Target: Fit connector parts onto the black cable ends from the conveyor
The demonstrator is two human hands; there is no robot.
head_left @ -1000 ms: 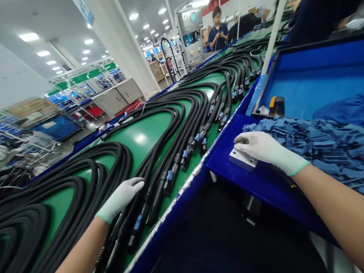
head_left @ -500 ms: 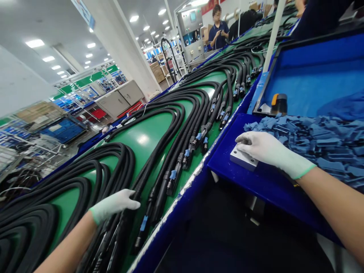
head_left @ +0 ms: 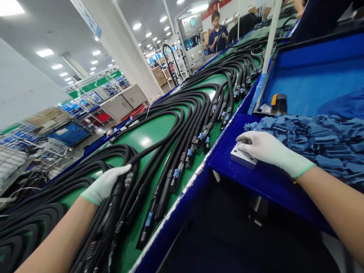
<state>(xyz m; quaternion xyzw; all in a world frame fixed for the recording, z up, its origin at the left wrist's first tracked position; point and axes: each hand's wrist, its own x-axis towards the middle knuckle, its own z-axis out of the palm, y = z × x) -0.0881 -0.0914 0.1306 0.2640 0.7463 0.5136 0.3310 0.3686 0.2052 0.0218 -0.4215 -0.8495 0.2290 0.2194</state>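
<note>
My left hand [head_left: 109,184], in a white glove with a green cuff, is closed around a black corrugated hose [head_left: 155,146] on the green conveyor belt. The held hose bends over neighbouring hoses, and its end below my hand is partly hidden among other hose ends. Over on the blue side shelf, my gloved right hand [head_left: 256,146] rests on a silver metal block [head_left: 243,158] with holes in its top. Its fingers are curled together; whether something small is between them is hidden. Beside this hand lies a heap of blue plastic clips [head_left: 321,142].
Many black hoses lie looped along the green belt [head_left: 145,140], several with blue clips [head_left: 176,173] on their ends. A blue tray [head_left: 313,72] with a dark, orange-topped container [head_left: 279,103] stands behind the heap. A co-worker [head_left: 218,36] stands by a machine at the far end.
My left hand has moved slightly left and up, drawing the hose across toward the hoses on the left. The right hand stays on the metal block. The view has shifted slightly.
</note>
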